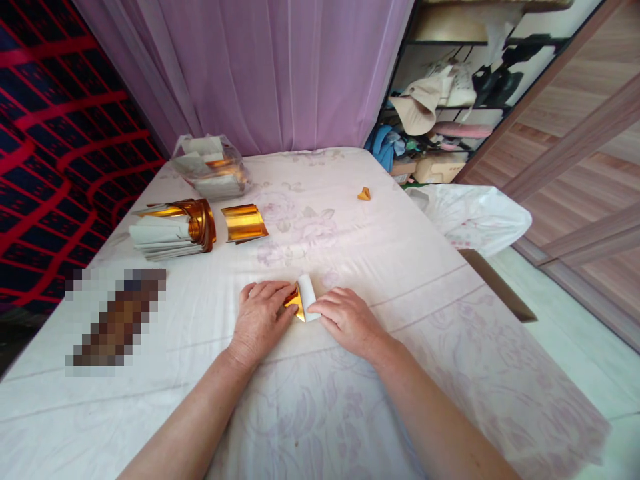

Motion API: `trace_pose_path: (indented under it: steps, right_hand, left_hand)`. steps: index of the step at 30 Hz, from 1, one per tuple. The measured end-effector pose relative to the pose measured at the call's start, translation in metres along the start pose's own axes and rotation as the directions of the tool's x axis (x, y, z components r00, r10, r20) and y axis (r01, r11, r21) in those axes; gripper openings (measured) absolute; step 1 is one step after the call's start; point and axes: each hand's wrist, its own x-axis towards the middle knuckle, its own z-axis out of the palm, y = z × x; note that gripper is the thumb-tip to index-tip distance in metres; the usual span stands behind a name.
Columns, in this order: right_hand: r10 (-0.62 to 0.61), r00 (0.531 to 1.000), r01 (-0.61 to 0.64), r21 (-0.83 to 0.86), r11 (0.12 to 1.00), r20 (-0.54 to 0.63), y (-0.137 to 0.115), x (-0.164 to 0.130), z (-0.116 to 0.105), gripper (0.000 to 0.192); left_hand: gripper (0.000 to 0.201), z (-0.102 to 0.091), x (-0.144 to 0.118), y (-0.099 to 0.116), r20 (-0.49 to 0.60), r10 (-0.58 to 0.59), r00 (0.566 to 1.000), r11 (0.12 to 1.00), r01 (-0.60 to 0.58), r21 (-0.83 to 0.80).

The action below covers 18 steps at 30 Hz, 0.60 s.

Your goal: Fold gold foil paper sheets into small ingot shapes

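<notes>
- Head view is showing both hands lying low on a bed spread with a pale flowered sheet, working one small piece of gold foil paper between them.
- Left hand is lying palm down, its grip nearly flat and loosely closed, with the fingertips pressing on the gold face of the paper at its left edge.
- Right hand is also lying palm down, its grip half curled; the forefinger and thumb are touching the white, curled-over part of the paper on its right side. Whether it is pinching or only pressing I cannot tell.
- The gold foil paper is lying on the sheet just in front of the person, between the two hands and touching both. Its gold side is facing up at the left, its white back is turning up at the right, and a pointed corner is aiming toward the person. The white strip's long axis is running away from the person, leaning slightly left.
- No writing or labels are showing on the paper.
- A stack of foil sheets is sitting far left on the bed, with a loose gold sheet just beside it and a clear plastic bag of more sheets behind.
- A small folded gold piece is lying well apart, toward the far right of the bed.
</notes>
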Motion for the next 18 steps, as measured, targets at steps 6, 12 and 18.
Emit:
trace_pose_path:
  steps: [6, 12, 18]
  right_hand:
    - [0.02, 0.999, -0.023, -0.075, 0.997, -0.043, 0.0048, -0.0015, -0.0036, 0.027]
    - [-0.007, 0.995, -0.009, -0.167, 0.986, -0.096, -0.0011, -0.001, -0.0064, 0.031]
    - [-0.027, 0.999, 0.019, -0.16, 0.987, -0.044, -0.0028, -0.0017, -0.0089, 0.018]
  left_hand:
    - [0.023, -0.0009, 0.0008, 0.0015, 0.006, 0.05, 0.999, 0.999, -0.05, -0.016]
    - [0.016, -0.0003, 0.0009, -0.0008, 0.042, 0.074, 0.996, 0.996, -0.072, -0.049]
    - [0.018, -0.003, 0.0, -0.0048, 0.11, 0.095, 0.989, 0.994, -0.089, -0.062]
